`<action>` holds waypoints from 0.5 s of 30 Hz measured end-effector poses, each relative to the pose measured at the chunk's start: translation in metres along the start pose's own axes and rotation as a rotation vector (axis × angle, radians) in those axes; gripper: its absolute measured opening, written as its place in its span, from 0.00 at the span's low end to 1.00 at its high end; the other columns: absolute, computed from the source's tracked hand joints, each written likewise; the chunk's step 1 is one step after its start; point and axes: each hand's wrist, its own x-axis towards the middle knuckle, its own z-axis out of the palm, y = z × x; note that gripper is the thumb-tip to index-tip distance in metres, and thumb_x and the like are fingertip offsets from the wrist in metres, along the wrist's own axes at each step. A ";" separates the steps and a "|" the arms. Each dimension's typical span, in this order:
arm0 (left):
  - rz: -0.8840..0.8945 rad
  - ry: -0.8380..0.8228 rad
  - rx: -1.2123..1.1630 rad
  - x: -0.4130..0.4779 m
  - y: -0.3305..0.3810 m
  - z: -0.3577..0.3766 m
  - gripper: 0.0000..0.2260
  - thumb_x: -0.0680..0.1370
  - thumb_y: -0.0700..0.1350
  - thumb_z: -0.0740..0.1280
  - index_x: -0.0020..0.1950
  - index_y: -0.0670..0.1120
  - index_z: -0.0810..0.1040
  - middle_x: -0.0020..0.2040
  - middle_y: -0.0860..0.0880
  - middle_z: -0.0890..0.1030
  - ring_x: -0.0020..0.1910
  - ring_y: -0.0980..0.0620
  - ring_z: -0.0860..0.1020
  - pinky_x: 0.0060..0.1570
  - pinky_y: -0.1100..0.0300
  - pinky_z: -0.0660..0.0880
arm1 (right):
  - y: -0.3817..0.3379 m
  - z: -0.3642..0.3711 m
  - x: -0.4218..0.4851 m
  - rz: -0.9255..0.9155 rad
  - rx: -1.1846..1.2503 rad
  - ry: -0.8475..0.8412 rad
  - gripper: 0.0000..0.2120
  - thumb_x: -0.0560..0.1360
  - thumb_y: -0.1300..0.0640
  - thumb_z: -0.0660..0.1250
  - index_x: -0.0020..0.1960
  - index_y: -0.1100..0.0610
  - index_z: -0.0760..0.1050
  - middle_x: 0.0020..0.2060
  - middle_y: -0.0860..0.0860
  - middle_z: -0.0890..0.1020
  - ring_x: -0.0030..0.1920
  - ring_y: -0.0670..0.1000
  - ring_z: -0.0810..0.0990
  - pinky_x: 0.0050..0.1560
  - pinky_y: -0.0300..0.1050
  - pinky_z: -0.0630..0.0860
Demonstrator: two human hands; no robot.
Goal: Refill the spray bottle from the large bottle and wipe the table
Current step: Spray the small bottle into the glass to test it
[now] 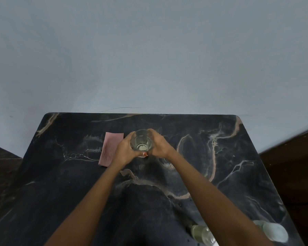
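Cloth (111,149) lies left; clear containers (274,232) crowd the near-right corner

Likely a room in a home. Dark marble-pattern table (238,174) with rounded corners fills the 6 o'clock half and sits against a plain pale blue-grey painted wall (149,50) at 12 o'clock. Dark wooden furniture (292,157) at 3 o'clock, another dark surface (2,157) at 9 o'clock; can't tell what either is. Household bits on the table: folded pink cloth (110,148) at 9 o'clock of a clear bottle (141,141) mid-table, blurred clear containers (203,233) at 5 o'clock.
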 end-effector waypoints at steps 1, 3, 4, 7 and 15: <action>0.011 -0.002 -0.001 -0.003 0.001 0.000 0.33 0.62 0.40 0.78 0.64 0.44 0.69 0.60 0.45 0.77 0.59 0.48 0.74 0.57 0.57 0.72 | 0.000 0.001 -0.004 -0.015 -0.003 0.002 0.37 0.62 0.65 0.76 0.66 0.65 0.61 0.61 0.62 0.72 0.62 0.58 0.72 0.65 0.51 0.70; 0.031 -0.014 -0.006 -0.012 0.004 0.001 0.32 0.62 0.40 0.78 0.64 0.44 0.70 0.59 0.45 0.78 0.56 0.51 0.74 0.55 0.59 0.72 | -0.002 0.001 -0.014 -0.020 -0.006 -0.004 0.38 0.62 0.64 0.76 0.67 0.64 0.60 0.62 0.61 0.71 0.62 0.57 0.72 0.64 0.52 0.70; 0.034 -0.029 -0.018 -0.018 0.005 0.000 0.32 0.62 0.40 0.78 0.64 0.44 0.70 0.58 0.45 0.78 0.56 0.51 0.75 0.56 0.58 0.73 | -0.003 0.001 -0.020 -0.022 -0.016 -0.007 0.39 0.62 0.64 0.76 0.67 0.63 0.59 0.62 0.61 0.71 0.62 0.57 0.72 0.64 0.51 0.70; 0.048 -0.069 -0.039 -0.038 0.008 -0.001 0.33 0.61 0.40 0.78 0.64 0.44 0.70 0.57 0.46 0.79 0.57 0.49 0.77 0.56 0.57 0.74 | -0.005 0.001 -0.042 -0.036 -0.052 -0.010 0.40 0.63 0.63 0.76 0.68 0.63 0.59 0.63 0.60 0.70 0.63 0.57 0.70 0.65 0.50 0.69; 0.002 -0.088 -0.158 -0.109 0.013 0.010 0.42 0.58 0.37 0.79 0.69 0.42 0.65 0.63 0.45 0.75 0.61 0.51 0.74 0.63 0.56 0.70 | -0.016 0.008 -0.114 -0.001 -0.140 -0.019 0.43 0.62 0.61 0.77 0.69 0.64 0.56 0.65 0.60 0.68 0.64 0.57 0.69 0.65 0.51 0.68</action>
